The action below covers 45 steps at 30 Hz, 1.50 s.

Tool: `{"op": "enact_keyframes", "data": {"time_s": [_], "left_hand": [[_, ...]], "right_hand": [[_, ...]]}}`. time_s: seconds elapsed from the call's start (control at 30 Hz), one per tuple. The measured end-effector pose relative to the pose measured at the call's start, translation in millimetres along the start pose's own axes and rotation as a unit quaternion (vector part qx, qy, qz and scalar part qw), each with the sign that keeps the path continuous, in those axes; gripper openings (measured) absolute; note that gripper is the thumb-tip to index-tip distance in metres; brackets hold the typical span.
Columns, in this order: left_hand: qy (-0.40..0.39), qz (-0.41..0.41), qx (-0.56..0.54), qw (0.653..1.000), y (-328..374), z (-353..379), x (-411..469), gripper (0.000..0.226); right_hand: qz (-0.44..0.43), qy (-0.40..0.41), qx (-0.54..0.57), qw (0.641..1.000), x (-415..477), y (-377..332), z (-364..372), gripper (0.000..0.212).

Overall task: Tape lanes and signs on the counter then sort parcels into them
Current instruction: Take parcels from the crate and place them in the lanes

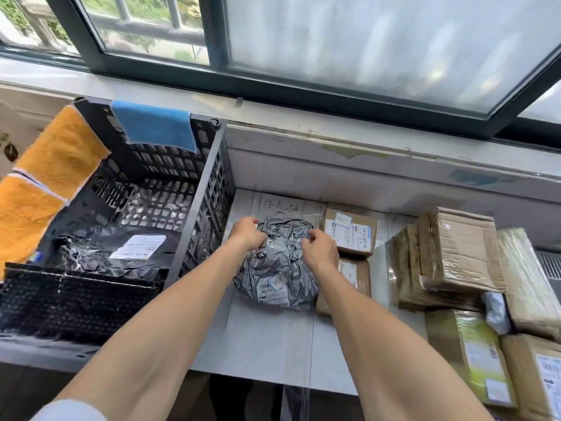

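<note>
On the left of the counter sits a big black crate with an orange towel and a blue cloth hung over its rim, plus a black bagged parcel lying inside. Over on the right is a pile of cardboard boxes, some wrapped in clear tape, stacked close together. A small labelled box sits just right of the grey bag parcel, which lies in the taped lane under a handwritten paper sign. Both arms reach straight out; the left hand and right hand are each pinching the crinkled top of that grey bag, fingers curled tight. Counter's pale grey, window frame runs right behind it.
</note>
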<state>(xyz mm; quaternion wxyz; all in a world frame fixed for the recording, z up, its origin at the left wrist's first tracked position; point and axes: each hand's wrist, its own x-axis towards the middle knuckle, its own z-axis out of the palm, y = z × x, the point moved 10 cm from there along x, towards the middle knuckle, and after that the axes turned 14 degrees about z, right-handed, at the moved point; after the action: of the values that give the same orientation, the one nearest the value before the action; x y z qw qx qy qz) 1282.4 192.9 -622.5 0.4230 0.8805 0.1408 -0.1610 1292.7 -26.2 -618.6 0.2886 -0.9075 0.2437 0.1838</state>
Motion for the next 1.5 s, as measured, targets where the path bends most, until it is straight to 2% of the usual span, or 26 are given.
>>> {"op": "enact_keyframes", "data": {"time_s": [0.23,0.4,0.57,0.77,0.97,1.1,1.37,1.43,1.5], "left_hand": [[0.006,0.087,-0.005,0.996,59,-32,0,0.057],[0.075,0.163,-0.033,0.983,124,-98,0,0.043],[0.173,0.198,-0.023,0.965,141,-180,-16,0.036],[0.245,0.144,0.007,0.959,73,-263,-40,0.036],[0.269,0.079,0.019,0.960,-10,-303,-68,0.039],[0.272,0.031,-0.007,0.962,-61,-315,-80,0.039],[0.191,-0.055,0.028,0.980,-135,-300,-87,0.033],[0.140,-0.073,0.055,0.986,-149,-288,-86,0.020],[0.081,-0.096,0.100,0.987,-164,-276,-84,0.017]], "right_hand": [[-0.075,0.026,-0.010,0.997,-24,-57,-18,0.045],[-0.157,0.052,0.101,0.981,-49,-133,-58,0.043],[-0.236,0.049,0.144,0.960,-87,-205,-71,0.042],[-0.284,0.010,0.162,0.945,-136,-265,-48,0.040],[-0.337,-0.055,0.121,0.932,-185,-307,11,0.044],[-0.328,-0.105,0.088,0.935,-205,-318,60,0.050],[-0.289,-0.159,-0.033,0.943,-215,-311,137,0.055],[-0.260,-0.180,-0.097,0.944,-211,-301,158,0.042],[-0.233,-0.210,-0.195,0.929,-208,-289,182,0.031]]}}
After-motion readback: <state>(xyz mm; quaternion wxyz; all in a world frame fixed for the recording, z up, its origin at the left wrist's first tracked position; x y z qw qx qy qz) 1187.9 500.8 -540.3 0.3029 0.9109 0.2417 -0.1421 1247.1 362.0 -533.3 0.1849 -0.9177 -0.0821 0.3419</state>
